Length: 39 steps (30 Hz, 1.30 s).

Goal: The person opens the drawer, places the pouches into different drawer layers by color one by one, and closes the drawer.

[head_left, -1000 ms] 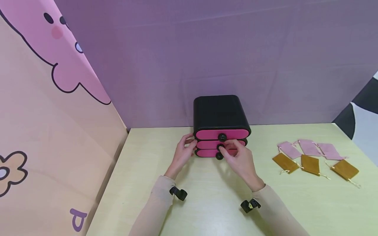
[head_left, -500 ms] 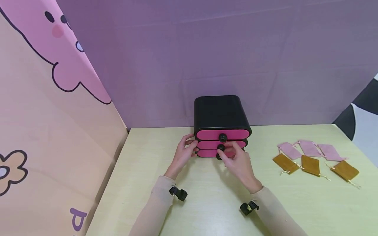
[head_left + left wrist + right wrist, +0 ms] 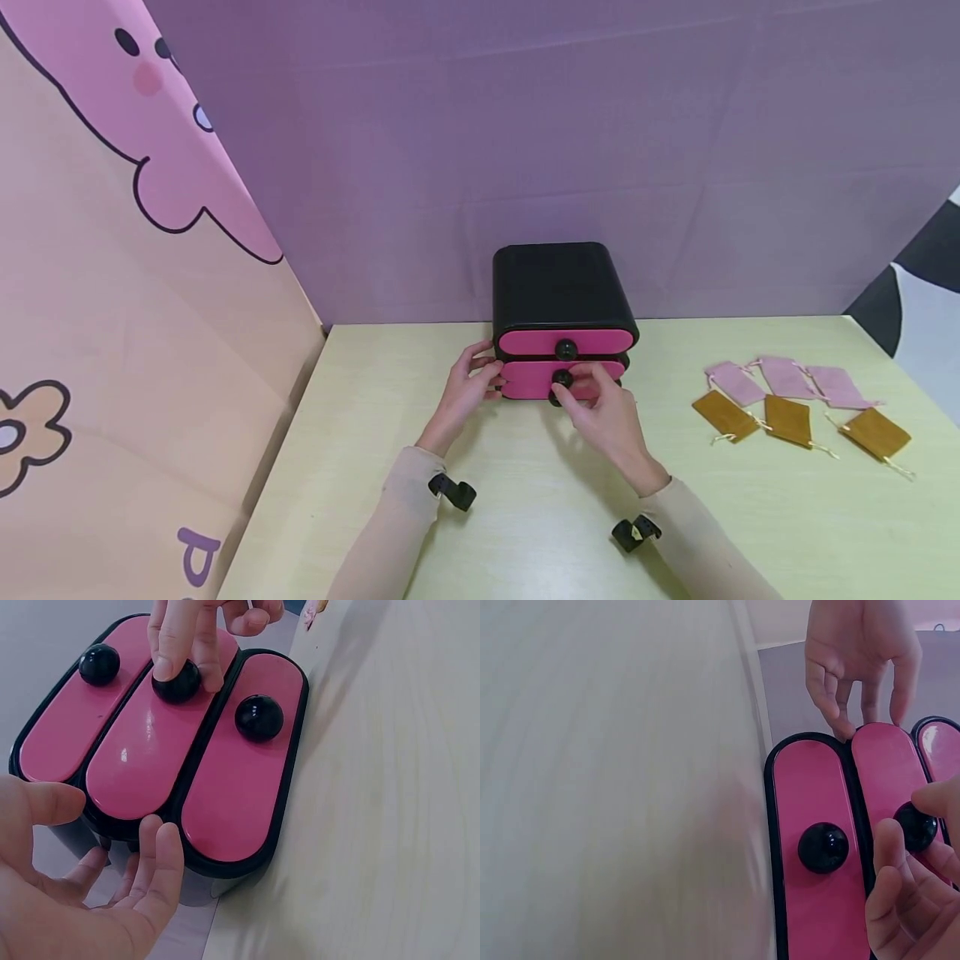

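Note:
A small black drawer cabinet (image 3: 562,287) with three stacked pink drawers stands against the back wall. Between thumb and fingers my right hand (image 3: 611,417) pinches the round black knob (image 3: 916,826) of the middle drawer (image 3: 139,761). That drawer stands slightly out and hides most of the bottom drawer (image 3: 240,795) in the head view. The top drawer (image 3: 525,342) is closed. At the cabinet's left side, my left hand (image 3: 459,404) touches the edge with its fingertips, fingers loosely bent and spread.
To the right on the pale table (image 3: 540,533) lie three pink drawstring pouches (image 3: 787,375) in a row, with three brown drawstring pouches (image 3: 787,419) in front of them. A purple cloth wall (image 3: 450,167) rises behind, and a printed panel (image 3: 150,333) borders the left.
The middle drawer has come out a little toward me, covering the bottom drawer's front. My right hand has moved slightly down and toward me with its knob. The left hand stays in place.

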Each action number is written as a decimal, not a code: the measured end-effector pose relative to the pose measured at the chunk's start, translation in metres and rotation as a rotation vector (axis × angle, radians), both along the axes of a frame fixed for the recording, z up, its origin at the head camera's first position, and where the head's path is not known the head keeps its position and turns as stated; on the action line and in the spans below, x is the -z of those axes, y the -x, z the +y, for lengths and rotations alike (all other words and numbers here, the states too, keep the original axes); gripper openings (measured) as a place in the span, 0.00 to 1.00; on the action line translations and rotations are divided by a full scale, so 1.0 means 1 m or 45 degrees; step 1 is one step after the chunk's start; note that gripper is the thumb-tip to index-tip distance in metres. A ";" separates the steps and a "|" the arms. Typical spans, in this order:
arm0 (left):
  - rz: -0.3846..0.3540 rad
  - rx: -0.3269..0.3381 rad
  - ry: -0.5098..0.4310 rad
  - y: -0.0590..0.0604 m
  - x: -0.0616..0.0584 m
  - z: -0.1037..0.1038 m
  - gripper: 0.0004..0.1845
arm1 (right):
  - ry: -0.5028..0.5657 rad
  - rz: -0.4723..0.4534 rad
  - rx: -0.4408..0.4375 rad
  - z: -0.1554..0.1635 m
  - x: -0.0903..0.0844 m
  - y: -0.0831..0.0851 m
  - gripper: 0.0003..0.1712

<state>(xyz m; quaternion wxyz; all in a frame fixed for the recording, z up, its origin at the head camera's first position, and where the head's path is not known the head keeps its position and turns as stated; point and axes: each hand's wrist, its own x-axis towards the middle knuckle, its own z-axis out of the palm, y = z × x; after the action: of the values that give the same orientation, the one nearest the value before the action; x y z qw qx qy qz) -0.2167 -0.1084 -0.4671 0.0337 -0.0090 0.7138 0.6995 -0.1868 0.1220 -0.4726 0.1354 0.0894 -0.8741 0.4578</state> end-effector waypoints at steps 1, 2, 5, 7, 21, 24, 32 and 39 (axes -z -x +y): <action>-0.001 0.000 -0.001 0.000 0.000 0.000 0.27 | 0.002 -0.003 0.001 0.000 0.000 -0.001 0.19; -0.005 -0.003 -0.002 0.000 0.000 0.000 0.27 | 0.002 -0.004 0.001 0.000 0.001 -0.001 0.19; -0.009 -0.011 0.000 0.000 0.000 0.000 0.27 | -0.002 -0.005 0.002 0.001 0.002 -0.002 0.19; -0.015 -0.015 -0.001 0.000 0.000 0.001 0.27 | -0.004 -0.003 0.000 0.001 0.002 -0.002 0.19; -0.017 -0.012 -0.006 0.001 -0.001 0.002 0.28 | 0.027 -0.021 -0.017 0.003 0.001 -0.007 0.18; -0.017 -0.013 -0.006 0.001 -0.002 0.002 0.28 | 0.046 -0.033 -0.025 0.003 0.000 -0.009 0.18; -0.025 -0.012 -0.001 0.001 -0.002 0.003 0.29 | 0.037 -0.036 -0.042 0.005 -0.001 -0.014 0.18; -0.036 -0.024 0.003 0.001 -0.002 0.004 0.29 | 0.040 -0.041 -0.056 0.006 -0.001 -0.020 0.17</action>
<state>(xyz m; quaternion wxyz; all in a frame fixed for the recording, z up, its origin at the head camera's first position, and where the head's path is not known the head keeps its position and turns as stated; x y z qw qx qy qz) -0.2177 -0.1045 -0.4648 0.0370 -0.0257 0.7140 0.6987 -0.1672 0.1277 -0.4719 0.1127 0.0989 -0.8668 0.4757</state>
